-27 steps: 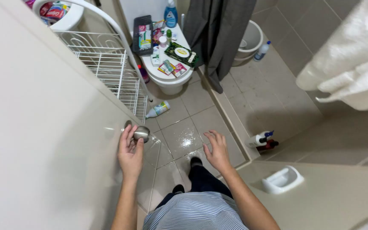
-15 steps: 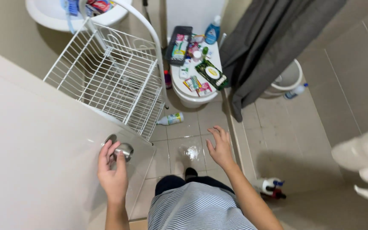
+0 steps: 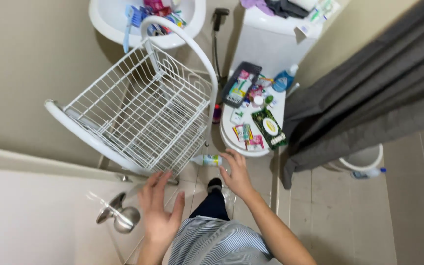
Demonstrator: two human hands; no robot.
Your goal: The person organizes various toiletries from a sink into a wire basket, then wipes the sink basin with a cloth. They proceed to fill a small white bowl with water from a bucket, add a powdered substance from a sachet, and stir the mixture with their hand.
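The round metal door knob (image 3: 121, 217) sits at 9 o'clock of the left hand (image 3: 159, 212), whose grip is wide, holding nothing. Right hand (image 3: 236, 174), fingers spread, grip wide, hovers by a small bottle (image 3: 207, 160) at 10 o'clock on the floor.

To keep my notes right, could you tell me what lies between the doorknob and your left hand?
Nothing: in the head view, only bare door separates the doorknob from the left hand.
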